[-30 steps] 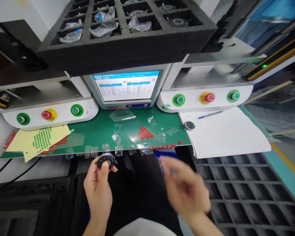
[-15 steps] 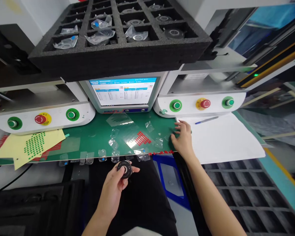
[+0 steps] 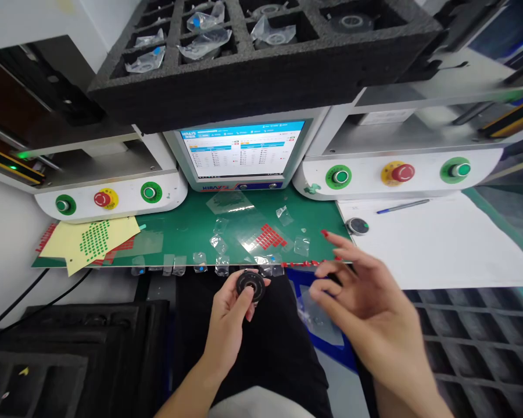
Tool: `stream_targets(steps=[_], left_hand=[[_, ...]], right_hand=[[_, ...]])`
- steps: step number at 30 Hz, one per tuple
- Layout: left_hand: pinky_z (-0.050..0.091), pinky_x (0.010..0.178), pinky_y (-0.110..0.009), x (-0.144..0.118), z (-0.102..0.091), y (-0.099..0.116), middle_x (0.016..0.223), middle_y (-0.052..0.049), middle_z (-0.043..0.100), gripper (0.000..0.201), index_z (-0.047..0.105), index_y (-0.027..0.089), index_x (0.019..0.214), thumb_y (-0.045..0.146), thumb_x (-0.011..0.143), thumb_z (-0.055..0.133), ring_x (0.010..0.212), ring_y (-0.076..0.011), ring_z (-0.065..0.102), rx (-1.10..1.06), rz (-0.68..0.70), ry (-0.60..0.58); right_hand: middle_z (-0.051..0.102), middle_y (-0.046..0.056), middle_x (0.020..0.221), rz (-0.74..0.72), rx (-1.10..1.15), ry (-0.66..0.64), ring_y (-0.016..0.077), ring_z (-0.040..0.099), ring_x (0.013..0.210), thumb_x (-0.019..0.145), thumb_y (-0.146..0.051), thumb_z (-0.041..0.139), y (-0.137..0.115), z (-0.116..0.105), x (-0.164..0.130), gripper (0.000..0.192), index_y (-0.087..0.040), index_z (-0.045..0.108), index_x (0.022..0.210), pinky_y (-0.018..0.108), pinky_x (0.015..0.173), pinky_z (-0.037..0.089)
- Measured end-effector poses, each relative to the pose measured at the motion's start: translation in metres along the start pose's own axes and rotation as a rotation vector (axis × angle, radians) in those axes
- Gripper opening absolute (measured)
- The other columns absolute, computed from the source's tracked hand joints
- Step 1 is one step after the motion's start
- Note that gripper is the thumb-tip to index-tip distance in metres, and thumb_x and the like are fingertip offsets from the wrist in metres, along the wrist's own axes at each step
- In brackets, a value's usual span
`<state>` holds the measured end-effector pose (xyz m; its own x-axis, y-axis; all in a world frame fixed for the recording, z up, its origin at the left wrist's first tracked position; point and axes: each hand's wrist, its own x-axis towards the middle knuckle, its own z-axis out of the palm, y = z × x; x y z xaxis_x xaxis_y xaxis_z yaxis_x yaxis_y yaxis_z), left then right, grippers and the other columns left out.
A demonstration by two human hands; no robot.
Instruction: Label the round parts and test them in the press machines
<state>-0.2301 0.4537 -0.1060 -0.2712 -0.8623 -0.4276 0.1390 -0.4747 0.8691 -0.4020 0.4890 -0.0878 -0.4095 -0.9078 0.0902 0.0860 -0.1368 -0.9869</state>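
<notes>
My left hand (image 3: 230,325) pinches a small round black part (image 3: 250,285) by its rim, fingers closed on it, just in front of the green tabletop (image 3: 178,232) edge and over my lap. My right hand (image 3: 366,307) hangs beside it, fingers spread and curled, and I think a tiny red sticker (image 3: 325,233) sits on one fingertip. A light rim grip could let the part slip to the floor. The sticker could fold or land crooked, or my sleeve could sweep the loose clear bags (image 3: 220,244).
</notes>
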Motion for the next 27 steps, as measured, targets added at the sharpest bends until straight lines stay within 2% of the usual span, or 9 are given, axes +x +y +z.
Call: stream_targets(steps=[3,6,10,12,18,23,27], left_hand=[[0.043,0.057,-0.021,-0.004,0.005,-0.001,0.101,-0.01,0.068,0.028,0.057,0.015,0.097,0.039,0.085,0.065,0.059,-0.0075,0.051,-0.05,0.017,-0.042],[0.049,0.065,-0.024,-0.008,0.01,-0.002,0.095,-0.007,0.069,0.027,0.054,0.017,0.094,0.042,0.087,0.062,0.067,-0.0114,0.058,-0.117,0.012,-0.078],[0.05,0.069,-0.022,-0.014,0.011,-0.005,0.095,-0.006,0.067,0.039,0.06,0.018,0.1,0.055,0.089,0.054,0.082,-0.0146,0.06,-0.154,0.05,0.0],[0.049,0.071,-0.022,-0.016,0.01,-0.007,0.098,-0.006,0.067,0.043,0.062,0.018,0.103,0.057,0.089,0.051,0.086,-0.0156,0.059,-0.138,0.087,0.015],[0.048,0.072,-0.023,-0.02,0.008,-0.005,0.1,-0.005,0.067,0.039,0.06,0.021,0.111,0.053,0.093,0.046,0.079,-0.0127,0.058,-0.021,0.186,-0.082],[0.05,0.074,-0.022,-0.021,0.01,-0.001,0.101,-0.005,0.067,0.028,0.06,0.021,0.11,0.043,0.093,0.053,0.084,-0.0129,0.061,0.026,0.189,-0.091],[0.051,0.071,-0.021,-0.022,0.01,-0.002,0.098,-0.005,0.068,0.027,0.06,0.02,0.108,0.041,0.092,0.056,0.081,-0.0127,0.062,0.056,0.175,-0.079]], right_hand=[[0.043,0.011,0.141,0.056,0.092,-0.031,0.0112,0.06,0.082,0.08,-0.012,0.066,-0.001,0.022,-0.019,0.039,-0.028,0.056,0.114,0.024,0.062,0.059],[0.039,0.012,0.142,0.027,0.1,0.005,0.0112,0.06,0.083,0.082,-0.01,0.063,0.003,0.039,-0.029,0.039,-0.028,0.055,0.115,0.024,0.062,0.061],[0.036,0.011,0.14,-0.019,0.043,0.067,0.0106,0.06,0.085,0.082,-0.008,0.063,0.007,0.052,-0.033,0.041,-0.029,0.053,0.116,0.023,0.064,0.062],[0.037,0.012,0.14,-0.041,-0.003,0.099,0.0104,0.06,0.084,0.081,-0.009,0.063,0.008,0.055,-0.033,0.04,-0.029,0.053,0.115,0.023,0.063,0.062],[0.039,0.013,0.138,-0.065,-0.058,0.127,0.0107,0.059,0.084,0.081,-0.01,0.064,0.008,0.056,-0.03,0.039,-0.027,0.052,0.114,0.023,0.062,0.061],[0.04,0.012,0.138,-0.065,-0.056,0.126,0.0105,0.058,0.084,0.081,-0.01,0.063,0.009,0.055,-0.03,0.041,-0.028,0.052,0.116,0.023,0.064,0.061],[0.042,0.011,0.137,-0.07,-0.061,0.135,0.0102,0.058,0.085,0.081,-0.008,0.063,0.008,0.054,-0.029,0.042,-0.028,0.052,0.116,0.022,0.065,0.06]])
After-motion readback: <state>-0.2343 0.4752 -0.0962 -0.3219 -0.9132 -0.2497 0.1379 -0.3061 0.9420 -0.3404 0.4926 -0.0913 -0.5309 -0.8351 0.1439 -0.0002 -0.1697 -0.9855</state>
